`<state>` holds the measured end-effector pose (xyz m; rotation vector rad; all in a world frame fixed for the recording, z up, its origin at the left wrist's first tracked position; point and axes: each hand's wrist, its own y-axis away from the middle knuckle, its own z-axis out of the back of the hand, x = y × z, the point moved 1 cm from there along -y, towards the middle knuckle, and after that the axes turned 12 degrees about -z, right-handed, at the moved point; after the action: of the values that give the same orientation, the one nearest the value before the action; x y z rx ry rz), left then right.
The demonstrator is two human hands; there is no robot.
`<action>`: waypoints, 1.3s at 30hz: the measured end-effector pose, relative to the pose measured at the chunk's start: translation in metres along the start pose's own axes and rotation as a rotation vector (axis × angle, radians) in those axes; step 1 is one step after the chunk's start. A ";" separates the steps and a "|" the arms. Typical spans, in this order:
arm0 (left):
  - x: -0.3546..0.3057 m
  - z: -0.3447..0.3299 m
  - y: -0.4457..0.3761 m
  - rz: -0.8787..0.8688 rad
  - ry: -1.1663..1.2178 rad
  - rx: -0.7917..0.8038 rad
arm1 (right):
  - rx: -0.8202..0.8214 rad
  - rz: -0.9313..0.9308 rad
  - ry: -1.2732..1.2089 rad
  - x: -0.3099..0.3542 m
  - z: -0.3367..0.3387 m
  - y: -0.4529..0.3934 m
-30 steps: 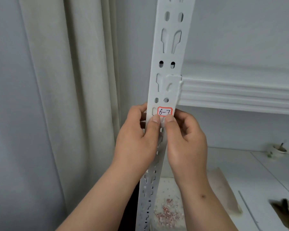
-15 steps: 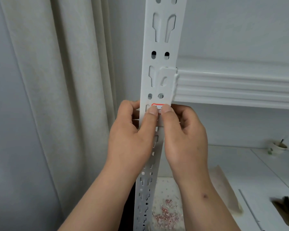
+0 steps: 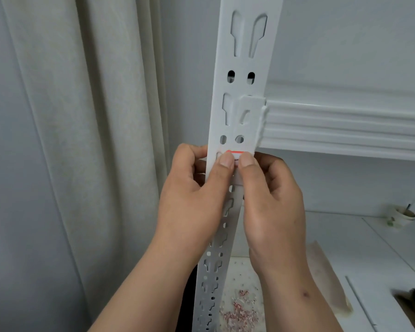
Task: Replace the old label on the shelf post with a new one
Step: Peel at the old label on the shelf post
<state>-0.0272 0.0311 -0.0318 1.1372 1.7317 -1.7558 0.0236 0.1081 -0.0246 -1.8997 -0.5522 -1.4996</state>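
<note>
The label (image 3: 235,154), white with a red border, sits on the front face of the shelf post (image 3: 243,75), just below the pair of small oval holes and level with the lower edge of the shelf beam (image 3: 345,125) that hooks into the post's right edge. Only its top strip shows; both of your thumbs cover the rest, so any writing on it cannot be read. Your left hand (image 3: 194,195) wraps the post's left edge, fingers curled behind it, thumb pressed flat on the label's left part. Your right hand (image 3: 271,202) mirrors this at the post's right edge, fingers curled, thumb on the label's right part; the two thumb tips lie just beside each other. So both hands grip the post and press the label against it. The post runs upright through the middle of the view, with keyhole slots above and below your hands. A pale curtain (image 3: 94,140) hangs to its left. Below, on the lower shelf (image 3: 345,236), red-and-white paper scraps (image 3: 240,315) lie near the post's foot. A small cup (image 3: 401,215) with a stick in it stands near the shelf's far right edge, well apart from your hands.
</note>
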 end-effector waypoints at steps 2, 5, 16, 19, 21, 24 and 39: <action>0.002 0.001 0.000 0.002 0.009 0.009 | 0.008 0.000 0.003 -0.001 0.001 0.001; 0.003 0.002 -0.001 0.001 0.020 0.018 | -0.011 -0.006 0.015 -0.002 0.002 0.001; 0.004 -0.002 -0.002 -0.021 0.011 -0.015 | -0.053 0.033 0.094 -0.003 0.002 -0.001; 0.005 -0.002 -0.001 -0.039 0.012 -0.022 | -0.039 0.024 0.072 0.000 0.003 0.001; 0.004 -0.002 0.000 -0.038 0.008 -0.023 | -0.047 0.008 0.050 0.004 0.002 0.000; 0.002 -0.003 0.000 -0.040 -0.016 -0.034 | -0.079 0.035 0.105 0.004 0.001 -0.002; 0.001 -0.001 0.000 -0.034 -0.053 -0.031 | -0.105 0.050 0.202 0.004 0.003 -0.002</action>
<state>-0.0276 0.0323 -0.0325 1.0444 1.7505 -1.7571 0.0254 0.1108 -0.0202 -1.7985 -0.3383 -1.6924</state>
